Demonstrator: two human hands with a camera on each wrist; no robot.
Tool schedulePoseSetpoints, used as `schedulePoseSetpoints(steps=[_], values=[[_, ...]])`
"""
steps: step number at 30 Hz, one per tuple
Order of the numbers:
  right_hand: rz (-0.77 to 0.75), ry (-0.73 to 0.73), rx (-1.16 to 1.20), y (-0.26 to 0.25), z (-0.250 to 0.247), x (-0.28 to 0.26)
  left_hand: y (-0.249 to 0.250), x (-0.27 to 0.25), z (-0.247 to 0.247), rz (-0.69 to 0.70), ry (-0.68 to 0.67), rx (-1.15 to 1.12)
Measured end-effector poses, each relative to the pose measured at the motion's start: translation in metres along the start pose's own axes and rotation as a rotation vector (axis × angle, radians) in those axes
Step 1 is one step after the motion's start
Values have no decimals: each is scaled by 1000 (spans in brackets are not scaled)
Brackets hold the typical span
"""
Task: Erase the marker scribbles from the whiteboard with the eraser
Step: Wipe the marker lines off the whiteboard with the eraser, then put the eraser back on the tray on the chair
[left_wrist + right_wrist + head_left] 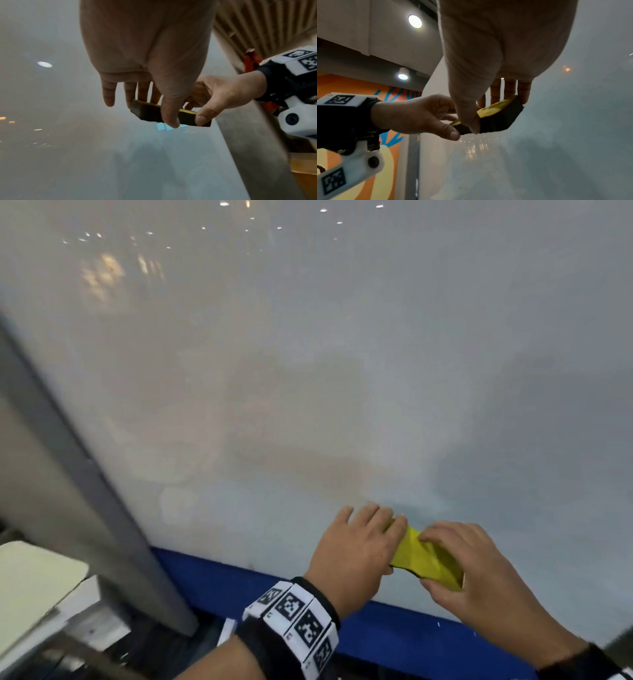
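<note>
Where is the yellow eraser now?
In the head view the eraser is at lower right, held between the left hand and right hand, before the whiteboard.

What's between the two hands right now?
The yellow eraser, spanning from left hand to right hand, each gripping one end. Head view shows it; both wrist views confirm.

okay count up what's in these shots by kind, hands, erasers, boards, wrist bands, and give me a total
Hands: 2, left hand and right hand
Eraser: 1
Whiteboard: 1
Wrist bands: 2, left band and right band
Total: 6
</note>
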State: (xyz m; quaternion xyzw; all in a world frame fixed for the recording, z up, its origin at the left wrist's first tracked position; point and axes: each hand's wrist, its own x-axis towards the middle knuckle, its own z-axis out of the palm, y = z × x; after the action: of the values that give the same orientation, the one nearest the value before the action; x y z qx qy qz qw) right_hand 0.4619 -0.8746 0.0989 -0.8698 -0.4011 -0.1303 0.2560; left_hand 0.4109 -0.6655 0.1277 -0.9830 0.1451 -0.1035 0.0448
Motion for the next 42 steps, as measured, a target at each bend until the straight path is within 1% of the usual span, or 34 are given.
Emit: schedulePoseSetpoints(steps=[5,9,12,17,21,27,31,35,40,42], values=[[-19,-30,29,-40,26,44,-48,-29,-8,-139,-5,-61],[-56,-146,7,-77,54,81,-86,-65,-11,-250,3,-104],[-99,-203,3,-112,81,113,-123,-98,-15,-336,19,-151],[-147,-255,95,-190,126,173,-198,-161,-27,-497,42,-232],[-195,-304,184,-253,171,216,-261,-214,-26,-647,43,-251],[-315,-438,238,-350,245,268,-338,-300,-18,-862,26,-257],[-388,-538,259,-411,292,288,-371,-357,-14,-987,-13,-241],[-462,-621,277,-464,336,296,-393,-407,-8,-1119,-60,-249],[-537,-752,238,-522,387,292,-412,-465,2,-1268,-151,-230],[-579,-795,236,-541,407,287,-419,-487,7,-1292,-212,-191]])
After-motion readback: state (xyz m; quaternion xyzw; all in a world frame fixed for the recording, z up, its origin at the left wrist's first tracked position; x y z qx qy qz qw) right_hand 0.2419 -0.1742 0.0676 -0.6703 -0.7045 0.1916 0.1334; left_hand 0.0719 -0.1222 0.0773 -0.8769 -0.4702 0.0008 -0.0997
